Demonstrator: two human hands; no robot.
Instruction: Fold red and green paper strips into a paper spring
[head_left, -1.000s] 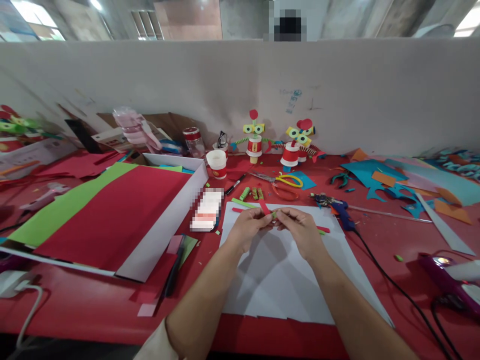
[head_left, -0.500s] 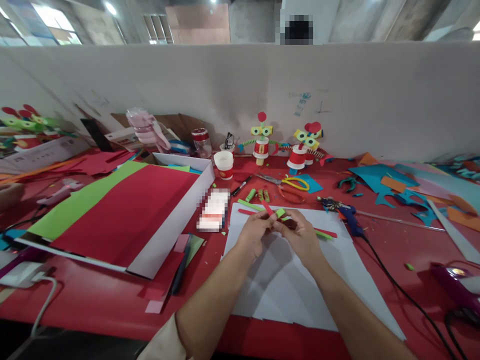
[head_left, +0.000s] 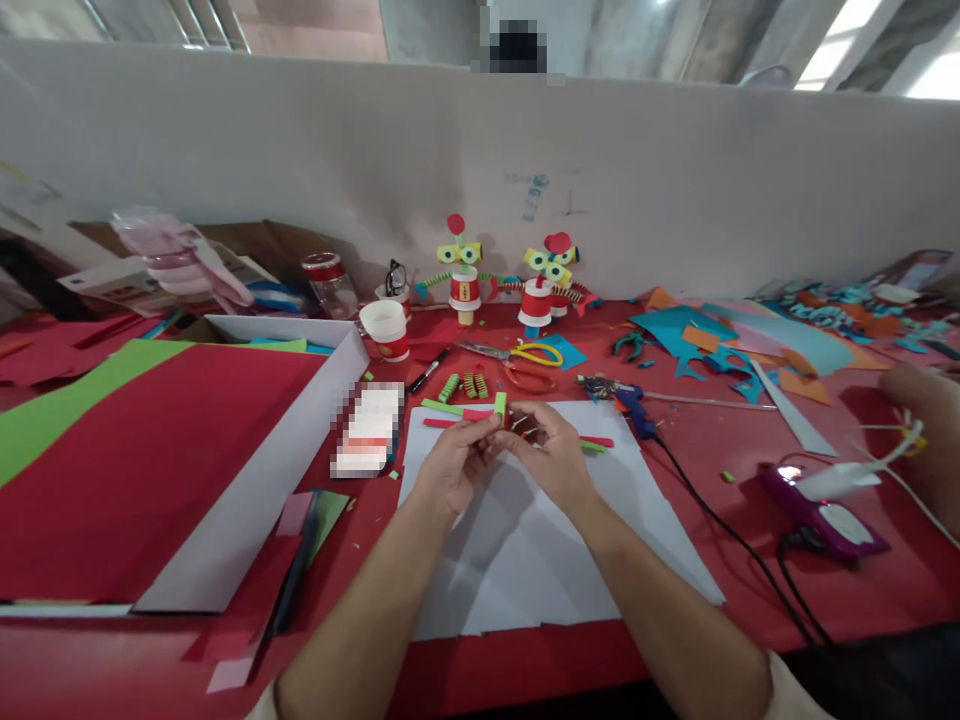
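My left hand (head_left: 459, 462) and my right hand (head_left: 551, 452) meet over the white paper sheets (head_left: 517, 570), both closed on interlaced paper strips. A green strip (head_left: 500, 405) stands up from between the fingertips, and a red strip (head_left: 478, 414) points left. The folded part is mostly covered by my fingers. Beneath my hands lie other loose strips, among them a long red strip (head_left: 441, 423). Just beyond the sheets rest a green folded paper spring (head_left: 450, 388) and striped paper springs (head_left: 475, 385).
A white box (head_left: 247, 500) with red and green sheets stands left, beside a phone (head_left: 369, 430). Scissors (head_left: 517, 358), a glue gun (head_left: 634, 408) and paper-cup figures (head_left: 465, 288) lie beyond. Right are a purple power strip (head_left: 825, 515) and another person's arm (head_left: 926, 410).
The view has turned right, so things appear farther left. The green strip now stands upright and the red one lies leftward. Another person's arm has come into view at right.
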